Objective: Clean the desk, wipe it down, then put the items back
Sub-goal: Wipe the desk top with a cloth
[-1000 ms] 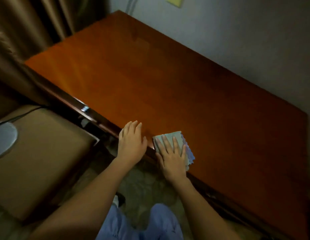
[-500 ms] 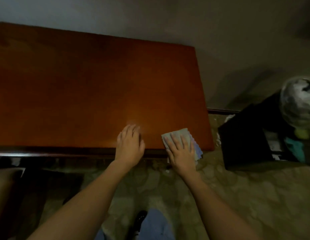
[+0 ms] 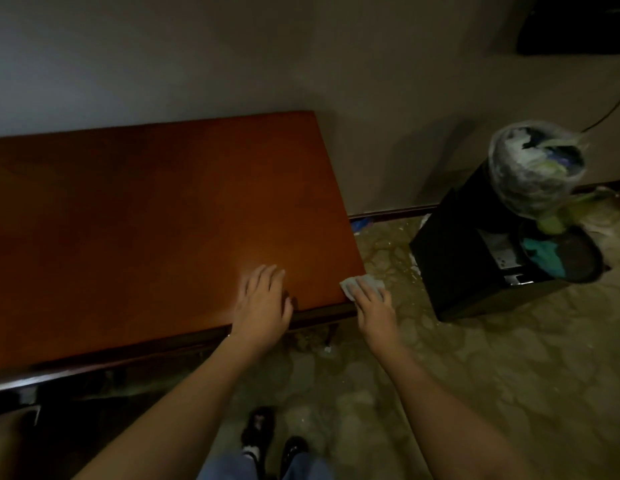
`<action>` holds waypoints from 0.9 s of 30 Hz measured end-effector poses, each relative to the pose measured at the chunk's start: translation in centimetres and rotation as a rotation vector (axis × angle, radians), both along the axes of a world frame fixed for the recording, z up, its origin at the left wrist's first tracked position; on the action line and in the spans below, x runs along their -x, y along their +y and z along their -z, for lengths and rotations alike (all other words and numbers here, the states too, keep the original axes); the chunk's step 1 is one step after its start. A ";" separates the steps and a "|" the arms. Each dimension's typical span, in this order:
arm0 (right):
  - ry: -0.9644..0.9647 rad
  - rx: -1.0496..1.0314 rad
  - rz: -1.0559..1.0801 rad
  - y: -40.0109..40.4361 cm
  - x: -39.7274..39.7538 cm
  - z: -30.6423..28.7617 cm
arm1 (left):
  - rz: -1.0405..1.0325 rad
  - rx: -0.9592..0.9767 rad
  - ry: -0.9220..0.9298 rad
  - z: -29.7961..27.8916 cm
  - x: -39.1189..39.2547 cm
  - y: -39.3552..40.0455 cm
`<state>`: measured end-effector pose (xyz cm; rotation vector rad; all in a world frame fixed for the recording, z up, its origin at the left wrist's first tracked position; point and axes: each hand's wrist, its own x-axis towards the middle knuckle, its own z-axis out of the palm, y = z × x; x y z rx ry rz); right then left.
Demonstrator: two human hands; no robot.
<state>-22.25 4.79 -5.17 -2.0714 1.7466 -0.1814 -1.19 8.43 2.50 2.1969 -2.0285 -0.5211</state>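
Bin (image 3: 540,168) on black stand (image 3: 474,271) beside desk (image 3: 163,220).

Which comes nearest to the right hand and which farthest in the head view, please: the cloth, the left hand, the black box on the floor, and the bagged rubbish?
1. Cloth, under the right hand at the desk corner.
2. Left hand, flat on the desk, to its left.
3. Black box, on the floor, right.
4. Bagged rubbish, beyond the box.

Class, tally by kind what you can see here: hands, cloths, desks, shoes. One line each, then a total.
Hands: 2 (left hand, right hand)
Cloth: 1
Desk: 1
Shoes: 2 (left shoe, right shoe)
Total: 6
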 end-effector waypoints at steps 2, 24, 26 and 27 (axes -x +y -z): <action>-0.039 0.017 0.021 0.9 0.4 -1.1 | 0.052 -0.008 -0.043 -1.5 0.2 -0.6; 0.012 0.443 0.689 10.5 33.8 -10.3 | 0.800 0.150 0.008 -8.5 35.2 -5.5; -0.007 0.428 0.710 11.2 38.1 -10.0 | 0.804 0.164 0.014 -8.8 39.7 -5.6; -0.015 0.415 0.704 11.4 40.2 -9.7 | 0.806 0.172 0.017 -8.9 41.7 -5.4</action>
